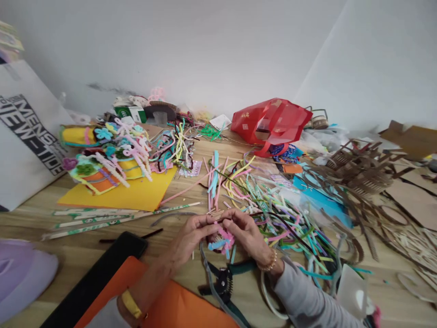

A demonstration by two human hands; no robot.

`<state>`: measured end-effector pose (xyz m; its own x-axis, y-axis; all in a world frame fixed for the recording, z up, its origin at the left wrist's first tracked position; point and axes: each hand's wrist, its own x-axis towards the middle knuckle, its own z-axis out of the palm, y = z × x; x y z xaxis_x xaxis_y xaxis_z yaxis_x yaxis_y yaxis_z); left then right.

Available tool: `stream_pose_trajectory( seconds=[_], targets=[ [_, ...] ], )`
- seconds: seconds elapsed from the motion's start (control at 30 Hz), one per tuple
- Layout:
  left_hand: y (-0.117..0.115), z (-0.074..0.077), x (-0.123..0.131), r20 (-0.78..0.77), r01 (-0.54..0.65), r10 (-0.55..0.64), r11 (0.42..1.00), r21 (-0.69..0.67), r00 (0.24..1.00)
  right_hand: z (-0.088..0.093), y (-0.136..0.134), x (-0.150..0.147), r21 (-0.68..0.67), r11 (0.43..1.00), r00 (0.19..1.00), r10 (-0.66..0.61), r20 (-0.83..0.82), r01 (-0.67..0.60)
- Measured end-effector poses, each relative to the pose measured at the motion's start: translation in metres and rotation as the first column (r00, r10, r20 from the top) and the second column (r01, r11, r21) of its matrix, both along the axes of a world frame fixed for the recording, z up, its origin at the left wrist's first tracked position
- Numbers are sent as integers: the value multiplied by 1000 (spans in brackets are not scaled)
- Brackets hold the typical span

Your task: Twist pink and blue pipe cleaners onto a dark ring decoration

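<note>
Close together at the middle of the table, my left hand point(189, 234) and my right hand point(246, 232) pinch a small pink and blue pipe-cleaner craft piece point(226, 242) from its two sides. Fingers of both hands are closed around its upper edge, where short tan ends stick up. Part of the piece is hidden behind my fingers. Just below lies a pair of spring-handled cutters point(223, 283) with dark green grips. A grey pipe cleaner point(207, 269) curves down from the piece across the cutters.
Loose coloured pipe cleaners point(269, 205) pile up right of my hands. Finished pipe-cleaner crafts point(102, 171) rest on yellow sheets point(153, 189) at left. Brown woven baskets point(362, 168) and strips stand at right. A red bag point(273, 120) lies behind; an orange sheet point(184, 305) lies in front.
</note>
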<state>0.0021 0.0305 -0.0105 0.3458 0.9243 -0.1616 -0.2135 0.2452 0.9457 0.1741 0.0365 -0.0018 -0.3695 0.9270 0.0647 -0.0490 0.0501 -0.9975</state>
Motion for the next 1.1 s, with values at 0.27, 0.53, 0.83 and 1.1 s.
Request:
stream_pose_trajectory(
  seconds=[0.27, 0.53, 0.83, 1.1],
  targets=[
    [0, 9, -5, -272, 40, 12, 982, 187, 962, -7, 6, 4, 25, 1000, 997, 6, 75, -7],
    [-2, 8, -4, -214, 121, -83, 978, 169, 973, -4, 4, 4, -33, 999, 998, 32, 59, -30],
    [6, -6, -3, -203, -91, 115, 988, 126, 972, -2, 8, 4, -78, 997, 1000, -21, -22, 19],
    [4, 2, -6, -312, -8, 89, 967, 253, 946, 0, 8, 3, -37, 999, 999, -32, 15, 32]
  ],
)
